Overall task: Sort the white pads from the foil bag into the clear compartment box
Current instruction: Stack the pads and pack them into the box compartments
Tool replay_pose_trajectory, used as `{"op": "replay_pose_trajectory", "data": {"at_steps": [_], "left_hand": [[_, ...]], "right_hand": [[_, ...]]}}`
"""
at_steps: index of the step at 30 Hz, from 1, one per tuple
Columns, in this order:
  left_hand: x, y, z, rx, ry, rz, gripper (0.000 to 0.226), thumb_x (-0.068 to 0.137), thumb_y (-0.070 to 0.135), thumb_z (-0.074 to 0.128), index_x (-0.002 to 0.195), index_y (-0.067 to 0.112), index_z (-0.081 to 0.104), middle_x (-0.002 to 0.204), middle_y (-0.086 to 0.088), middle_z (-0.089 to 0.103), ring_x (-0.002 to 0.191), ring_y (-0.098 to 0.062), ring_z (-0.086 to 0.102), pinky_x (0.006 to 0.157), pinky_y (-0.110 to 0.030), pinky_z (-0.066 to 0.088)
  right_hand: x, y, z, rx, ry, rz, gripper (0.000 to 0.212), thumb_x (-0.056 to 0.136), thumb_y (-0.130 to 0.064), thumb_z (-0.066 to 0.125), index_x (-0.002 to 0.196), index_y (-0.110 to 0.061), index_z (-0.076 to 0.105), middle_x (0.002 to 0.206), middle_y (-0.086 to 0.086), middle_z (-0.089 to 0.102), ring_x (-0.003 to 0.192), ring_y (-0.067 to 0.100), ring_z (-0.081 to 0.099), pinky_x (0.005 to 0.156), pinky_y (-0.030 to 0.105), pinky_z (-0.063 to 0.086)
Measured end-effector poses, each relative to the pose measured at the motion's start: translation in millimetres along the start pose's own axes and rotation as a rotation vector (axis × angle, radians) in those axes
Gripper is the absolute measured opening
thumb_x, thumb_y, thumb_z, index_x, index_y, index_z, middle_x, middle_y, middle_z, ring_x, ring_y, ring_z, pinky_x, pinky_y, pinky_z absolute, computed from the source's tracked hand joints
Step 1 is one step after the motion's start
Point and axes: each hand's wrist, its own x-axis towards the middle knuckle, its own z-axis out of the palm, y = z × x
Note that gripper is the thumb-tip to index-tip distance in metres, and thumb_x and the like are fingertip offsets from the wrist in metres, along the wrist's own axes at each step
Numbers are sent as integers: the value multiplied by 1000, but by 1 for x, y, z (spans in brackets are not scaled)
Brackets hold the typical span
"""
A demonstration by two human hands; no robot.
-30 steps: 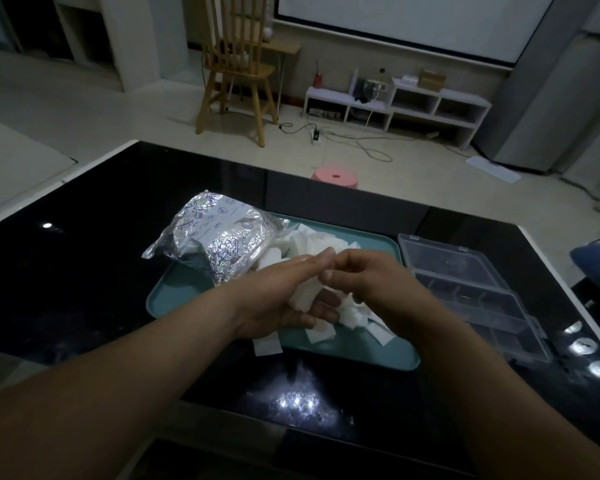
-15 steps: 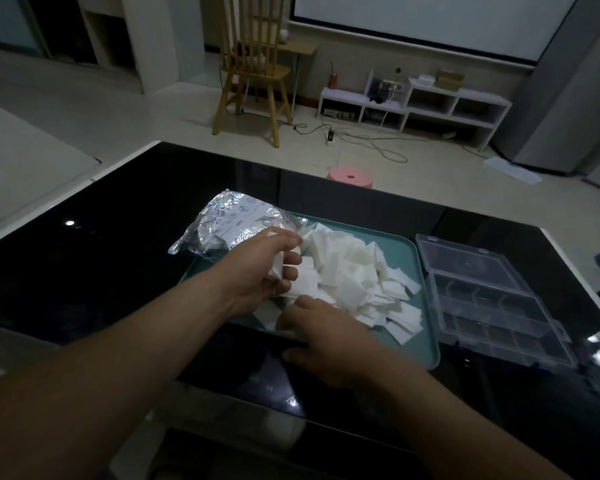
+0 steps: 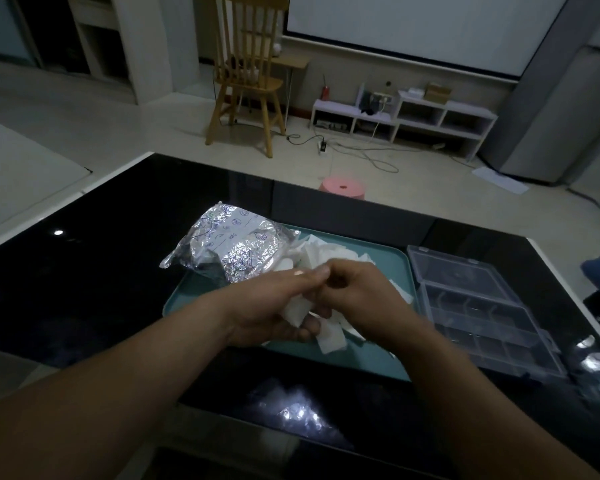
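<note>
A heap of white pads (image 3: 329,254) lies on a teal tray (image 3: 392,265), partly hidden behind my hands. The crinkled foil bag (image 3: 232,244) rests on the tray's far-left corner. My left hand (image 3: 274,306) is cupped palm-up above the tray, its fingers curled round a small stack of white pads (image 3: 297,310). My right hand (image 3: 357,292) meets it from the right, its fingertips pinching at the stack's top. One pad (image 3: 331,339) sticks out below my hands. The clear compartment box (image 3: 482,317) lies open to the right of the tray.
The tray and box sit on a glossy black table (image 3: 84,271) with lamp reflections near its front edge. A pink stool (image 3: 343,188) stands on the floor beyond the table, with a wooden chair (image 3: 246,74) and low white shelves (image 3: 406,116) farther back.
My right hand rose from the tray's near edge and joined my left hand at the stack of pads. My left hand turned palm-up over the tray.
</note>
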Motion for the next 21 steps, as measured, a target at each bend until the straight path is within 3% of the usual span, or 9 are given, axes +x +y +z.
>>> {"op": "replay_pose_trajectory", "data": {"at_steps": [3,5,7,10,13,17,21], "left_hand": [[9,1,-10,-165,173,17,19,103,24,57,121,21,63,74,-5,59,59,-17,53,52,-22,46],[13,3,-19,-214,304,52,21,104,19,53,121,21,65,72,-4,56,57,-18,53,49,-22,47],[15,2,-23,-213,376,96,18,104,19,54,117,22,66,71,-3,54,57,-17,54,47,-23,46],[20,-1,-20,-186,404,114,13,103,16,55,113,20,64,72,-3,53,56,-16,52,47,-21,45],[25,-4,-13,-148,401,101,19,103,14,55,120,15,62,74,-6,54,55,-18,52,43,-21,45],[25,-9,-11,-112,408,108,20,102,9,53,120,12,61,77,-9,53,54,-19,50,45,-22,43],[24,-13,-9,-105,388,111,20,103,9,54,122,8,60,78,-10,54,55,-19,51,46,-23,44]], "right_hand": [[13,11,-9,-34,320,125,4,96,-21,70,98,-25,72,90,-3,73,83,15,70,75,33,56],[13,17,-21,-183,408,215,3,97,-24,67,95,-24,68,93,-4,72,83,14,68,73,34,55],[12,24,-23,-404,314,287,10,95,-34,68,97,-25,65,95,-8,69,81,9,64,72,33,54],[7,28,-6,-599,122,366,30,89,-47,73,111,-30,61,103,-8,66,93,16,65,82,36,55],[7,28,1,-704,98,338,18,89,-36,69,103,-28,62,102,-6,67,93,20,62,79,34,51],[3,25,-17,-566,112,372,10,93,-35,72,91,-26,69,91,-7,67,81,14,65,71,32,54],[-11,19,-42,-179,159,451,13,97,-25,72,89,-15,76,84,7,75,65,14,65,52,23,48]]}}
